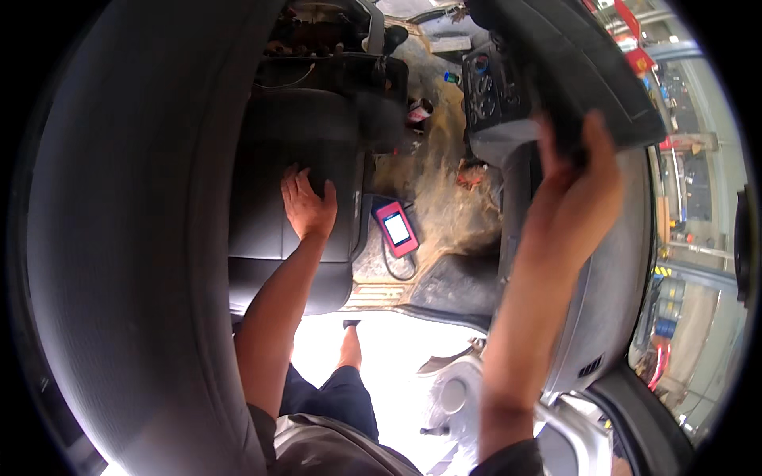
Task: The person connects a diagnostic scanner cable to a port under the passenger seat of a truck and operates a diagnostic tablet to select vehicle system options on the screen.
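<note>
My left hand (309, 205) lies on the black seat (274, 178), its fingers spread and nothing held. Raised over the dashboard (607, 238), my right hand (579, 170) is smeared by motion. Its fingers overlap the near edge of a large black padded panel (583, 67), with something dark between them. Whether it grips anything cannot be made out. Between the seat and the dashboard, a red-cased handheld device (396, 228) with a lit white screen rests low down, a dark cable looping beneath it.
A dirty tan floor (436, 151) bears a crumpled reddish-brown scrap (471, 174) and a small green-blue item (452, 78). Round gauges or knobs sit in a console (484, 87). A large grey seat back (119, 238) fills the left. Shop shelving shows beyond the windscreen.
</note>
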A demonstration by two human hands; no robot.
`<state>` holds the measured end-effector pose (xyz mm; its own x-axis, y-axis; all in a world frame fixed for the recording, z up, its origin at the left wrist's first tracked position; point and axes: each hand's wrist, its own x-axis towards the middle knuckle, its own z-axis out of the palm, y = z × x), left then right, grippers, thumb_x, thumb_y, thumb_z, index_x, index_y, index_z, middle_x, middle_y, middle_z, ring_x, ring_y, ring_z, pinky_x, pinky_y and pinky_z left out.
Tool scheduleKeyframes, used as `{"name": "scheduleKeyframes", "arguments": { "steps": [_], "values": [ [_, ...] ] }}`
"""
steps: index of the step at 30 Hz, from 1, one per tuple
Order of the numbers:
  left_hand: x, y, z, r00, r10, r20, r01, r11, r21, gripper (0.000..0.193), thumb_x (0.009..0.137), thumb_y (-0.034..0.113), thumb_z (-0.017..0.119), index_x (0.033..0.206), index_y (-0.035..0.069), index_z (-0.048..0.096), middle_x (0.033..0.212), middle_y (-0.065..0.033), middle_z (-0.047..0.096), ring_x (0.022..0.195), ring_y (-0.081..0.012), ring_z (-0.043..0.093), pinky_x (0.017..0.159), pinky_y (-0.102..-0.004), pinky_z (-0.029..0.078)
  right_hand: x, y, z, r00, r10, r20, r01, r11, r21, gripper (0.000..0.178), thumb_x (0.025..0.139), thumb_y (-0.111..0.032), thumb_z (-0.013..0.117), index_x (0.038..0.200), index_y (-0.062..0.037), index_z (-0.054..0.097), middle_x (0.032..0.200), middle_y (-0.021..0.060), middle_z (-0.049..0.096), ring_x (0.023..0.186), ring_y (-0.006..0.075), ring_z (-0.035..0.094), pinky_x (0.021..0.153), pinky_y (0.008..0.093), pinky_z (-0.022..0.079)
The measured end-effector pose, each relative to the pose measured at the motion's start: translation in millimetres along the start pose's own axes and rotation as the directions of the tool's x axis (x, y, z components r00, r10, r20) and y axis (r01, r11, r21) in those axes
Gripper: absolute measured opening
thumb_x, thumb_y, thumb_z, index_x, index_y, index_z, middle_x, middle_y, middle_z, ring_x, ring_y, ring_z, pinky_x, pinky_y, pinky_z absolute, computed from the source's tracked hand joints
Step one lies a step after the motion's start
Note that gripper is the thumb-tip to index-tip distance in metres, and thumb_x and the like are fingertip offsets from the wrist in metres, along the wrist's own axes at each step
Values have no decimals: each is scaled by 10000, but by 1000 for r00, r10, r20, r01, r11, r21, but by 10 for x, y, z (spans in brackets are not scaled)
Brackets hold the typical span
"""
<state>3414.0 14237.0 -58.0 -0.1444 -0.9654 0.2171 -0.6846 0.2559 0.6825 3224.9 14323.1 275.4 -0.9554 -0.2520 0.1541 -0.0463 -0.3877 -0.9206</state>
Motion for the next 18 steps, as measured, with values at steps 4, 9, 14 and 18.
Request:
{"name": "scheduleKeyframes", "arguments": {
  "steps": [4,9,14,18],
  "values": [
    [-236,-283,-579,879,-238,413,471,569,-674,495,997,456,510,1271,48,573,1312,-177,591,1256,-342,535,1099,-473,377,-1432,172,-611,981,196,2,-195,981,-11,469,917,-66,650,1327,49,453,1234,176,607,1099,318,651,871,414,631],
    [-431,-735,-1714,466,320,825,866,-355,-351,779,984,697,337,1299,27,579,1327,-167,602,1254,-299,533,1105,-485,352,-2580,690,-1713,757,634,156,-644,765,12,753,816,-88,773,1424,-5,337,1111,187,677,963,303,719,752,372,637],
    [-769,-1169,-2106,372,-394,840,900,376,-222,795,947,710,433,1249,-2,620,1201,-131,674,1112,-262,633,1029,-422,464,-3543,963,-2310,473,855,214,-869,492,-43,811,824,-37,773,1455,-23,265,1145,197,658,990,299,710,808,379,609],
    [-873,-1117,-2496,404,-115,908,693,686,-221,672,1017,572,446,1329,-12,558,1289,-150,615,1161,-201,600,1022,-302,455,-4241,773,-2545,497,835,237,-844,528,-91,809,824,53,752,1462,-53,265,1296,168,555,1174,246,599,953,405,530]
  ]
}}
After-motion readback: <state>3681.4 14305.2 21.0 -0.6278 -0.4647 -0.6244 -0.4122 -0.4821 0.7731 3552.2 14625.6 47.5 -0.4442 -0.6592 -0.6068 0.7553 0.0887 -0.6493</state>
